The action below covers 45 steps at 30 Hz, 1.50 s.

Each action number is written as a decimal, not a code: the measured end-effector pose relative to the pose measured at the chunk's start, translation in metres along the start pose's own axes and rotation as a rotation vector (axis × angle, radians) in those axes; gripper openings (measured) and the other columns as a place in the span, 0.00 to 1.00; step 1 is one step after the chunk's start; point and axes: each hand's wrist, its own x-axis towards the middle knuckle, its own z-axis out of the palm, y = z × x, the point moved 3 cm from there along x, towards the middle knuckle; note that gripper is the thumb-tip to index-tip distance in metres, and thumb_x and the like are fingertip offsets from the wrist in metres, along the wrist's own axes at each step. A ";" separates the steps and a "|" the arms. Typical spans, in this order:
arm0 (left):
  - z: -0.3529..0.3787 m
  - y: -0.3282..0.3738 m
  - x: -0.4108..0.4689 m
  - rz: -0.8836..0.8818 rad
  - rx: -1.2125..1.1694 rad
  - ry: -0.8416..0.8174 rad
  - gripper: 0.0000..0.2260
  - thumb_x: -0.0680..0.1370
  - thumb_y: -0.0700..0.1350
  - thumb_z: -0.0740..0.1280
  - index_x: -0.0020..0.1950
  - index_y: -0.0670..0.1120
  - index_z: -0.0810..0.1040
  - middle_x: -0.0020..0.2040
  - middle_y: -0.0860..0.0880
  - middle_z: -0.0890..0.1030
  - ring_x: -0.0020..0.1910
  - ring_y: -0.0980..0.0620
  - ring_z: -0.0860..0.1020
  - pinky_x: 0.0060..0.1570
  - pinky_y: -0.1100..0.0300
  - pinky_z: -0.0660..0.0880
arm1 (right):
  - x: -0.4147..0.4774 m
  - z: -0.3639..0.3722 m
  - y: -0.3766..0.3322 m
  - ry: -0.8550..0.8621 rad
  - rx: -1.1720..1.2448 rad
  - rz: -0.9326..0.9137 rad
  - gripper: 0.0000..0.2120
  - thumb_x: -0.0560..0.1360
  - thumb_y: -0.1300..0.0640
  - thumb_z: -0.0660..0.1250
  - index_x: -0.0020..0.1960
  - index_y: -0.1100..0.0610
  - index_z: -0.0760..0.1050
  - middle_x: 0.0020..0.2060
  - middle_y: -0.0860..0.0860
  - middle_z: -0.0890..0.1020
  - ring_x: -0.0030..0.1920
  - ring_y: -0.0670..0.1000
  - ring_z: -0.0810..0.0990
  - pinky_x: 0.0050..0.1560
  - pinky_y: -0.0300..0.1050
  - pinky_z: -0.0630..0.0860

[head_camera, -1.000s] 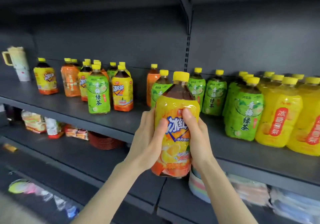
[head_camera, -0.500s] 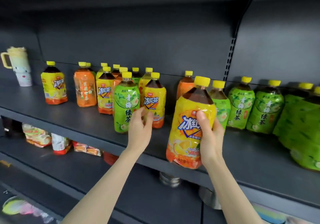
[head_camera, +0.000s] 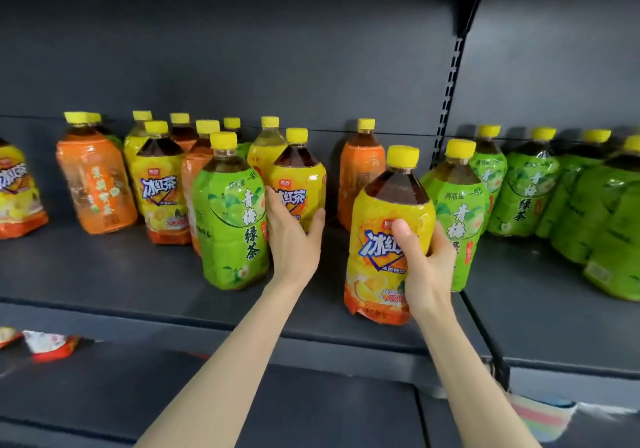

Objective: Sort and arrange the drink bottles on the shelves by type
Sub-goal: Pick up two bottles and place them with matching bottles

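Carrying on leftward along the shelf [head_camera: 121, 274]: a second ago both hands were clamping the held iced black tea bottle [head_camera: 381, 212], now only the right hand [head_camera: 427, 267] is gripping it, thumb lying across the label front and fingers curling round the far side. The left hand [head_camera: 294, 236] has let go and is wrapping the shelved iced black tea bottle [head_camera: 301, 177], thumb on its right flank, fingers going in on the left, touching the green plum tea bottle [head_camera: 232, 226] standing just beside it at the near left. The held bottle is sitting upright over the near shelf edge, just left of the green tea row [head_camera: 530, 188]; I cannot tell if its base is touching down. Reading this as pairing like with like: the left hand is probably steadying or shifting the shelved one so the held one is landing beside it. Sorting is still looking partial, with orange-label bottles [head_camera: 95, 184], yellow and green ones mixing on the left, while the right side is running all green. The shelf is dark grey metal, flat and smooth, with a matching back panel [head_camera: 242, 49] and a slotted upright [head_camera: 450, 94] splitting the bays. Snack packets [head_camera: 52, 343] are lying on the lower shelf [head_camera: 104, 395] at far left.
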 end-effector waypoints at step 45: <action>-0.029 0.089 -0.093 -0.141 -0.671 -0.363 0.17 0.69 0.59 0.69 0.54 0.56 0.71 0.44 0.62 0.82 0.45 0.66 0.80 0.39 0.72 0.75 | -0.054 -0.089 -0.073 0.165 -0.051 -0.045 0.22 0.60 0.41 0.69 0.47 0.54 0.77 0.36 0.46 0.85 0.37 0.45 0.84 0.35 0.37 0.78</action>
